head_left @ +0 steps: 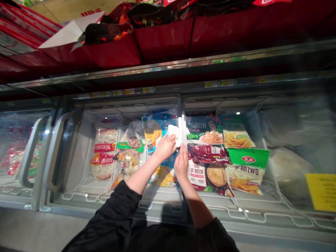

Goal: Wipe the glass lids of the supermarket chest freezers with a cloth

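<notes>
My left hand (166, 147) is closed on a crumpled white cloth or tissue (175, 134); which of the two I cannot tell. The cloth lies against the upright frame strip (184, 131) between two glass freezer lids. Just below it, my right hand (181, 162) rests with fingers stretched out along that strip, their tips close to the cloth. Under the glass, to the left, are blue and yellow food bags (153, 133). On the right lie a red and white flatbread bag (208, 175) and a green-topped bag (248, 169).
Two curved grey handles (56, 150) stick up at the left. Wire dividers (262, 218) part the packs inside the freezer. A yellow notice (321, 191) is on the right. Above the freezer runs a metal ledge (168, 68) with red boxes (165, 43) over it.
</notes>
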`<action>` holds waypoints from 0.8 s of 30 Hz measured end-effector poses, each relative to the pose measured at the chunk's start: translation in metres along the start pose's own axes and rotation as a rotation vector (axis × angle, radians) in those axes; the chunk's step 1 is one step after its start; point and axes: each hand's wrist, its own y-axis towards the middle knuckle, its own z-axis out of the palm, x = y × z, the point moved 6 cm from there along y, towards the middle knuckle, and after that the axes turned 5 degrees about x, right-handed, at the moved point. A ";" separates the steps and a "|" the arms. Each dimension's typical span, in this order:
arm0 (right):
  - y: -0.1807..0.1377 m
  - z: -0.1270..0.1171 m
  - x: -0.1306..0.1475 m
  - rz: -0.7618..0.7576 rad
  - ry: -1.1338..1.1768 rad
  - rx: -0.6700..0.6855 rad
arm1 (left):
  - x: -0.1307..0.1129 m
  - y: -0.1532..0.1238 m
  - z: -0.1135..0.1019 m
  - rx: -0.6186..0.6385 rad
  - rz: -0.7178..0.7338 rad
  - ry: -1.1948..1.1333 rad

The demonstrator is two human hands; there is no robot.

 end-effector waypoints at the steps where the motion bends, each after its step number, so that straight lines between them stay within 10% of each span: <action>1: -0.001 0.001 -0.001 -0.005 -0.010 0.008 | -0.003 -0.014 0.002 0.005 -0.015 0.000; 16: 0.000 0.004 -0.003 -0.051 -0.077 -0.037 | -0.012 -0.032 0.027 -0.056 -0.269 0.002; 24: 0.001 0.011 0.004 -0.139 -0.191 0.001 | 0.026 0.030 0.005 -0.161 -0.227 0.025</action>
